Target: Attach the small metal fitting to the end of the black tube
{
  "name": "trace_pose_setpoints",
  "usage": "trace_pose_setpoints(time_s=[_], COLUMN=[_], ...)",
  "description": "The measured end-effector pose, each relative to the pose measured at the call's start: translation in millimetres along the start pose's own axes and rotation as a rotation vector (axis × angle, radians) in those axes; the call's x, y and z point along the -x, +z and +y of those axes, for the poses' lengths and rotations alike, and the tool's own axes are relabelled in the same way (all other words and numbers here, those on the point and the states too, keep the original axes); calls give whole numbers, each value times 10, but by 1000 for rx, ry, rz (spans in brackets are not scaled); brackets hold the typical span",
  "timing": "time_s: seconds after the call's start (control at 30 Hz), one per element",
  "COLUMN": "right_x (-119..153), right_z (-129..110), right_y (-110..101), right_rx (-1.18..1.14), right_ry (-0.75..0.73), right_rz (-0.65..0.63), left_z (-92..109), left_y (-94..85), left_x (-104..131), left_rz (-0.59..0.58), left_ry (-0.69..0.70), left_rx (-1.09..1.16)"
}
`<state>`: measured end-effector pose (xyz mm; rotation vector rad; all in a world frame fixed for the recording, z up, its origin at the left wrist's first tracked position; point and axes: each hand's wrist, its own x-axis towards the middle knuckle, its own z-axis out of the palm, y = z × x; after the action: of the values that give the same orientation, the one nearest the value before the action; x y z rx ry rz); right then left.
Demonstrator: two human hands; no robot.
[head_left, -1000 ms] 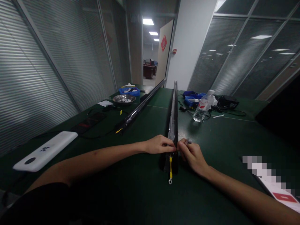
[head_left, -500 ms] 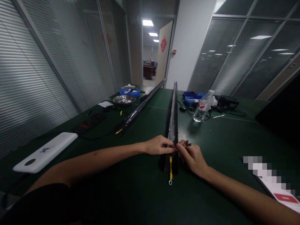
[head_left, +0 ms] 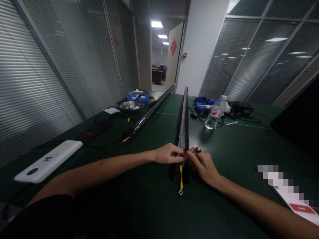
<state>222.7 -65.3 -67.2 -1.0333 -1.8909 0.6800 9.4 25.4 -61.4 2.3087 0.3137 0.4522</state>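
A long black rail [head_left: 183, 127] runs away from me across the green table, its near end between my hands. My left hand [head_left: 170, 154] lies over the rail's left side, fingers pinched at something too small to make out. Close against it on the right, my right hand [head_left: 202, 164] is closed, with a small dark wrench-like tool [head_left: 198, 150] showing above its fingers. Just below the fingertips, a short yellow wire [head_left: 181, 177] with a ring terminal points toward me along the rail's end.
A second long rail [head_left: 149, 114] lies to the left. A white power bank [head_left: 50, 162] and a metal bowl [head_left: 132, 106] are on the left side. On the right stand a water bottle [head_left: 214, 114], blue bins [head_left: 203, 108] and a black device [head_left: 241, 108].
The tool in my right hand has turned a little, so its open end now shows. Both hands stay at the rail's near end.
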Motion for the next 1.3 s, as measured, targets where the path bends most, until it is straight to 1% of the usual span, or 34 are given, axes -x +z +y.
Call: trace_pose_setpoints(time_s=[0.17, 0.37, 0.63, 0.8, 0.97, 1.17, 1.3], right_x=[4, 5, 4, -2, -15, -22, -22], right_z=[25, 78, 94, 105, 78, 42, -1], right_y=[0, -5, -3, -1, -10, -10, -29], right_rx=[-15, -48, -91, -94, -72, -46, -24], right_ry=[31, 26, 28, 11, -20, -5, -11], right_rz=[-9, 5, 33, 22, 21, 18, -17], left_z=[1, -44, -5, -10, -2, 15, 15], left_y=[-2, 7, -1, 0, -6, -9, -3], left_x=[7, 7, 5, 7, 5, 3, 4], left_rz=[-3, -9, -10, -25, -22, -11, -10], left_ry=[-16, -16, -38, -52, -33, -18, -3], left_rx=[9, 11, 23, 23, 15, 23, 34])
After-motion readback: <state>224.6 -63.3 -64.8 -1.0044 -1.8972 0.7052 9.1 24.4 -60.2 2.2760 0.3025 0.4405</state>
